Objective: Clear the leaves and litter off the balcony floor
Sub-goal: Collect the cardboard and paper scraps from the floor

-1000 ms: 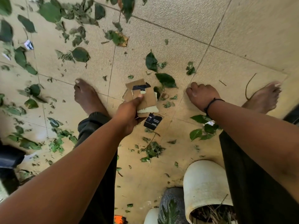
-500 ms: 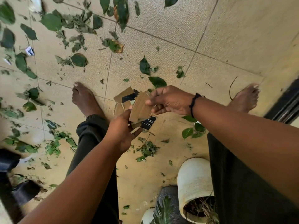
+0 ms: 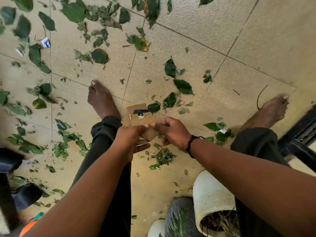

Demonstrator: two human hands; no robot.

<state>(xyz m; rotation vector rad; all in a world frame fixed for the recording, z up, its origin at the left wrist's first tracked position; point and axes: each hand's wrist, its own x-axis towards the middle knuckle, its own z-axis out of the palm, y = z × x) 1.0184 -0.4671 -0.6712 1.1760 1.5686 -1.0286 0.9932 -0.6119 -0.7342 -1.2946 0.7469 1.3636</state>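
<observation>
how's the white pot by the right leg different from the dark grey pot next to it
The white pot is pale, smooth and the larger in view; the grey pot is dark and speckled. The white pot holds dry brown stems, the grey pot a green leafy plant. Both stand on the tiled floor, side by side.

Strewn across the tiled floor, thickest at upper left of frame: leaves. At centre, between two bare feet, left foot and right foot: cardboard scraps, some lifted between left hand and right hand. At lower right, lying on its side: a pot.
</observation>
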